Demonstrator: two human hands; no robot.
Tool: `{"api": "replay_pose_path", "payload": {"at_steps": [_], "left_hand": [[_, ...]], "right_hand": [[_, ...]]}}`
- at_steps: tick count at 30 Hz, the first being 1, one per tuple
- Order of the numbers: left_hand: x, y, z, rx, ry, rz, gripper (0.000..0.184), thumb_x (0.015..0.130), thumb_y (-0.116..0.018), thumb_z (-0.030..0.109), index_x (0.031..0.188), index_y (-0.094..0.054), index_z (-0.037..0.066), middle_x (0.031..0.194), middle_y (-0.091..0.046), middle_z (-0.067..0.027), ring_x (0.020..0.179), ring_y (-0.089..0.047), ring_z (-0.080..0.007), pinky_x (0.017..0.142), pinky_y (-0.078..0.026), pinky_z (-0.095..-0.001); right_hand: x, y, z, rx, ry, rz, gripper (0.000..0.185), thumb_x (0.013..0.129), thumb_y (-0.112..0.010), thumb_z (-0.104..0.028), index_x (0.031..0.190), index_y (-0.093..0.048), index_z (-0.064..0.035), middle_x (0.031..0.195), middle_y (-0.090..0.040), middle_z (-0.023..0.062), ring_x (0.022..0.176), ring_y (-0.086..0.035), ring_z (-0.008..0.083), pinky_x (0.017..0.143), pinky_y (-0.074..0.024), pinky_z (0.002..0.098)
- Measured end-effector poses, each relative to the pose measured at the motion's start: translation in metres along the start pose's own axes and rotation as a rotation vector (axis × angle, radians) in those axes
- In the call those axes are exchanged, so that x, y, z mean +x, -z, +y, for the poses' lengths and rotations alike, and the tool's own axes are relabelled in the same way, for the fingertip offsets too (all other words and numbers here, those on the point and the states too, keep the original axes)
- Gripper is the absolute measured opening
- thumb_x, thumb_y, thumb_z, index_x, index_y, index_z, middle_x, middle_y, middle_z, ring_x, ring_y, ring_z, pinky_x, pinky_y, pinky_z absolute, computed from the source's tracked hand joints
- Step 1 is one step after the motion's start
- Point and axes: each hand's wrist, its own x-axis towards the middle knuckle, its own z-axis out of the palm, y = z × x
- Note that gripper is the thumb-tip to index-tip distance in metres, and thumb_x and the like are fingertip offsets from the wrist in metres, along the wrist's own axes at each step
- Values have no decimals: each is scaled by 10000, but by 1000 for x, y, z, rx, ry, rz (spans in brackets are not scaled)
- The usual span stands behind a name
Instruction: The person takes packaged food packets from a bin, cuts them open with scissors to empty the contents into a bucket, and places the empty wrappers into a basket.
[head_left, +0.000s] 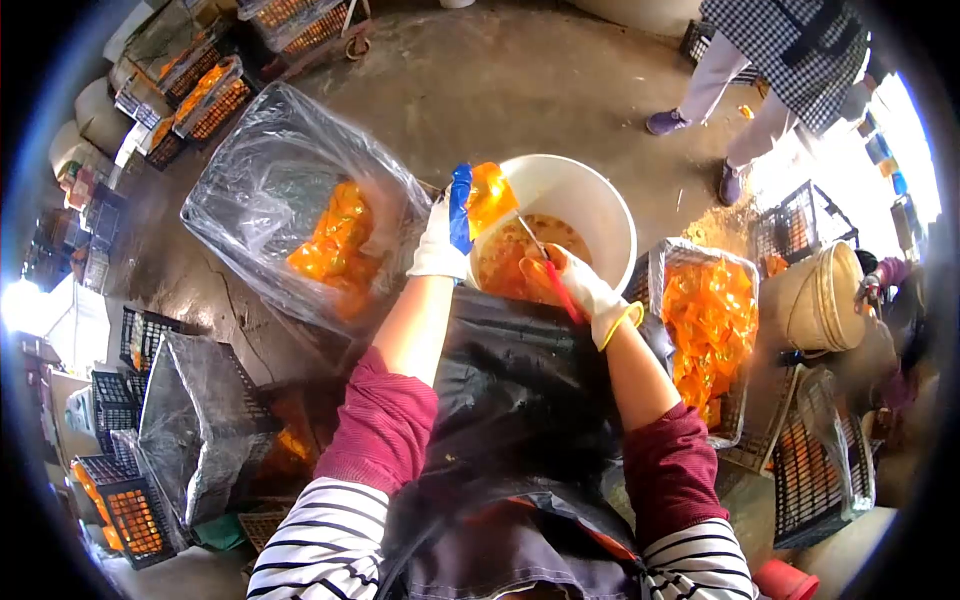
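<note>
My gloved left hand (440, 240) is closed on an orange and blue plastic packet (488, 200) at the left rim of a white bucket (610, 215). In my gloved right hand (585, 285) is a tool with a thin metal blade (527, 230) and a red handle or strap (562, 290); its tip points at the packet. Inside the bucket lies an orange-brown mass (515, 250) with liquid. Left of the bucket, a crate lined with clear plastic (250, 170) holds orange packets (335, 235). A second lined crate on the right is full of orange wrappers (708, 325).
A person in a checkered garment (790, 50) stands at the upper right. At the far right, a gloved hand (872, 290) shows beside a cream bucket (825, 300). Crates (130, 515) stand at the lower left, others (820, 460) at the lower right.
</note>
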Motion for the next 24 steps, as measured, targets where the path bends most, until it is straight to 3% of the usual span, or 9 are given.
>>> {"api": "replay_pose_path", "payload": {"at_steps": [4, 6, 7, 10, 13, 16, 17, 20, 24], "left_hand": [[-3, -11, 4, -33, 38, -105, 564, 920, -570, 486, 1234, -564, 18, 1179, -616, -101, 1049, -591, -198, 902, -486, -308], [-5, -12, 5, 35, 42, -147, 547, 918, -584, 468, 1232, -565, 20, 1180, -616, -97, 1057, -586, -192, 910, -481, -305], [6, -7, -1, -187, 148, -224, 527, 912, -608, 443, 1230, -569, 25, 1191, -610, -94, 1087, -574, -188, 932, -472, -303], [4, -8, 0, -294, 180, -233, 474, 977, -496, 409, 1272, -549, 41, 1208, -608, -92, 1104, -589, -200, 968, -471, -303], [5, -9, 0, -400, 162, -225, 444, 970, -541, 312, 1318, -502, 39, 1263, -568, -112, 1116, -587, -223, 965, -491, -347], [1, -7, -10, -59, 23, -316, 445, 950, -582, 194, 1344, -462, 26, 1277, -545, -134, 1114, -587, -276, 938, -522, -399], [9, -1, -19, -182, 86, -354, 442, 924, -578, 62, 1345, -453, 12, 1243, -555, -157, 1067, -607, -327, 892, -551, -439], [8, -4, -20, -102, 86, -304, 449, 909, -553, 16, 1346, -449, 4, 1214, -563, -168, 1023, -626, -354, 863, -566, -427], [4, -9, -14, -120, 130, -204, 408, 903, -547, 50, 1305, -489, 0, 1147, -595, -170, 923, -648, -318, 778, -589, -408]], "right_hand": [[-5, -12, -32, -84, 93, 49, 357, 882, -685, -260, 1154, -605, -43, 1020, -666, 57, 919, -577, 123, 832, -465, 274], [-7, -12, -41, -32, 33, 47, 338, 883, -682, -278, 1129, -628, -54, 961, -674, 60, 887, -587, 130, 807, -470, 281], [-7, -13, -43, -6, 4, 46, 329, 883, -681, -288, 1117, -639, -60, 931, -677, 61, 872, -592, 133, 795, -472, 284], [-11, -10, -47, -332, -19, 156, 288, 896, -657, -290, 1087, -659, -74, 856, -682, 53, 786, -605, 137, 730, -483, 283], [-13, -7, -56, -112, -135, 180, 279, 907, -630, -273, 1118, -645, -92, 802, -676, 48, 713, -604, 132, 658, -480, 255], [-10, -2, -52, 36, -194, 190, 294, 906, -632, -274, 1140, -636, -96, 794, -676, 48, 725, -617, 131, 663, -484, 242], [-9, -1, -49, 64, -201, 188, 302, 906, -634, -278, 1149, -632, -99, 792, -677, 48, 732, -623, 132, 669, -486, 238], [-9, -14, -50, -132, 261, 252, 304, 909, -628, -278, 1149, -629, -92, 804, -679, 64, 760, -629, 142, 688, -485, 264], [-5, -2, -40, -274, 31, 239, 290, 910, -624, -268, 1132, -630, -81, 855, -670, 82, 773, -608, 155, 705, -468, 292]]}}
